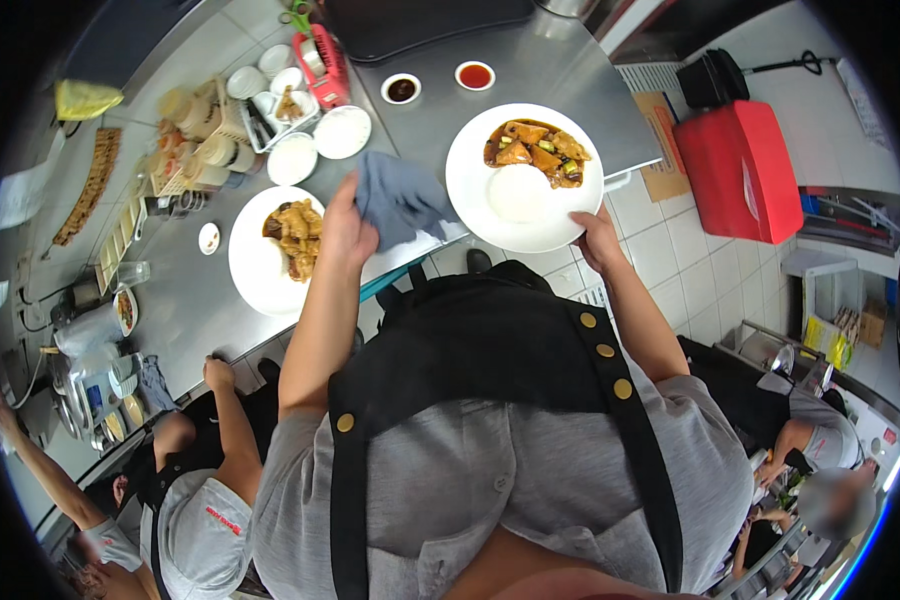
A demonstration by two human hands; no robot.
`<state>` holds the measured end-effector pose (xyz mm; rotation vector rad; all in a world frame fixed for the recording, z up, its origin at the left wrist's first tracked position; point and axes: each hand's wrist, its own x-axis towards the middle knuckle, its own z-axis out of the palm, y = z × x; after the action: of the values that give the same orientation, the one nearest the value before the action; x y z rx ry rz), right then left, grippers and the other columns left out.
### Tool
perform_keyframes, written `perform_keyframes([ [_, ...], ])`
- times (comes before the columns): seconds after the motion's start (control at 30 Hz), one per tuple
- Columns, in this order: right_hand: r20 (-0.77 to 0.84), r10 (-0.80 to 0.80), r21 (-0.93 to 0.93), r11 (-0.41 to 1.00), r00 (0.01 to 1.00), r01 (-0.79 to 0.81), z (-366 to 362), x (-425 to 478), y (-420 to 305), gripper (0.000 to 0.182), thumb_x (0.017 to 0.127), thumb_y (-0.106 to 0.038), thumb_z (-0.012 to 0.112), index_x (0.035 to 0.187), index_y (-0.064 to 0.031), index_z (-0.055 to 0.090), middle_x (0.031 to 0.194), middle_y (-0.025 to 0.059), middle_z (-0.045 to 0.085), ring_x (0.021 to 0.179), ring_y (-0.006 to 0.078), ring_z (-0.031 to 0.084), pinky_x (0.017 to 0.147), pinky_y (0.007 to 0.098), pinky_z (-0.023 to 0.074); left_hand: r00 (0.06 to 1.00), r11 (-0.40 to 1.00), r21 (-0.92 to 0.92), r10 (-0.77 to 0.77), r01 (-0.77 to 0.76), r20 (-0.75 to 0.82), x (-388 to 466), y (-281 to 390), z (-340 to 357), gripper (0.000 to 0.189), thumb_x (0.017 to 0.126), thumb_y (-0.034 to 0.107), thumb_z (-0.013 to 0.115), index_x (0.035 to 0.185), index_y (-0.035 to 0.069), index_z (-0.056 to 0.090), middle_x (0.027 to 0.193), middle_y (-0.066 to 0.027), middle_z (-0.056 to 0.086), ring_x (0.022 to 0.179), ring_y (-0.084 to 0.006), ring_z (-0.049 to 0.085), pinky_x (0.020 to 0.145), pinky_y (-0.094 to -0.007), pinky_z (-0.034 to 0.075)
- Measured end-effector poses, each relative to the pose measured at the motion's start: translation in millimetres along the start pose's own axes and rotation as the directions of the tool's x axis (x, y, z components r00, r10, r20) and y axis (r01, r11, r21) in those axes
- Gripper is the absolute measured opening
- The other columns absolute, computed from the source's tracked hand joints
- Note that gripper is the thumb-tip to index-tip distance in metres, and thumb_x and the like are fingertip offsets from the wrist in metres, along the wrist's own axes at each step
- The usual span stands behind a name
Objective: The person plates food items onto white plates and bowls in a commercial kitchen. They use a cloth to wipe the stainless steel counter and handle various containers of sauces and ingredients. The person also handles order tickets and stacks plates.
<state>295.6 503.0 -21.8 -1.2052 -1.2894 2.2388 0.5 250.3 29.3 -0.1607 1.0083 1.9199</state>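
Observation:
My left hand (351, 225) grips a blue-grey cloth (401, 199), which hangs between the two plates above the counter's front edge. With my right hand (596, 234) I hold the lower right rim of a round white plate (469, 202). That plate bears white rice (519, 193) and a brown saucy dish with chunks and green pieces (544, 150). Left of my left hand, a second white plate (251, 281) with rice and brown stewed food (296, 232) stands on the steel counter, partly hidden by my forearm. Small bowls of dark sauce (401, 89) and red sauce (475, 76) stand beyond.
Stacked white dishes (292, 159), a red tape dispenser (322, 67) and sauce bottles (225, 152) line the back of the steel counter (187, 300). A black tray (427, 26) lies at the top. Co-workers (202, 517) stand at the left and right. A red bin (739, 172) is at the right.

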Motion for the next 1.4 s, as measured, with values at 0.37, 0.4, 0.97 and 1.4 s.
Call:
perform_keyframes([
  [0.37, 0.004, 0.053, 0.071, 0.996, 0.999, -0.053, -36, 23, 39, 0.060, 0.086, -0.003, 0.049, 0.144, -0.0082, 0.031, 0.121, 0.0150, 0.059, 0.096, 0.0277, 0.067, 0.070, 0.0420, 0.0613, 0.690, -0.632, 0.588, 0.114, -0.505, 0.715, 115, -101, 64, 0.026, 0.073, 0.018, 0.075, 0.099, 0.017, 0.072, 0.098, -0.0031, 0.061, 0.097, -0.0227, 0.058, 0.082, -0.0376, 0.048],
  [0.4, -0.014, 0.061, 0.088, 0.994, 0.998, -0.060, -37, 22, 38, 0.060, 0.086, -0.003, 0.048, 0.143, -0.0082, 0.031, 0.120, 0.0151, 0.059, 0.096, 0.0278, 0.067, 0.069, 0.0421, 0.0614, 0.700, -0.665, 0.569, 0.096, -0.483, 0.707, 111, -105, 65, 0.016, 0.077, 0.016, 0.066, 0.092, 0.018, 0.071, 0.101, 0.0001, 0.058, 0.101, -0.0180, 0.054, 0.082, -0.0354, 0.044],
  [0.97, 0.039, 0.089, 0.042, 0.995, 0.995, -0.091, -45, 27, 28, 0.061, 0.088, -0.002, 0.047, 0.145, -0.0097, 0.029, 0.123, 0.0158, 0.059, 0.099, 0.0280, 0.067, 0.068, 0.0409, 0.0621, 0.960, 0.296, 0.955, -0.260, -0.019, 0.100, 83, -22, 37, 0.026, 0.093, 0.018, 0.061, 0.115, 0.004, 0.065, 0.105, -0.0126, 0.068, 0.097, -0.0195, 0.062, 0.088, -0.0310, 0.048],
  [1.4, 0.068, 0.122, -0.023, 0.992, 0.990, -0.120, -51, 30, 21, 0.061, 0.087, -0.002, 0.049, 0.145, -0.0084, 0.030, 0.122, 0.0166, 0.059, 0.100, 0.0284, 0.067, 0.071, 0.0413, 0.0617, 0.894, 0.135, 0.886, 0.129, -0.444, 0.428, 206, -110, 77, 0.023, 0.081, 0.024, 0.072, 0.100, 0.010, 0.070, 0.097, -0.0160, 0.066, 0.091, -0.0287, 0.065, 0.083, -0.0373, 0.050],
])
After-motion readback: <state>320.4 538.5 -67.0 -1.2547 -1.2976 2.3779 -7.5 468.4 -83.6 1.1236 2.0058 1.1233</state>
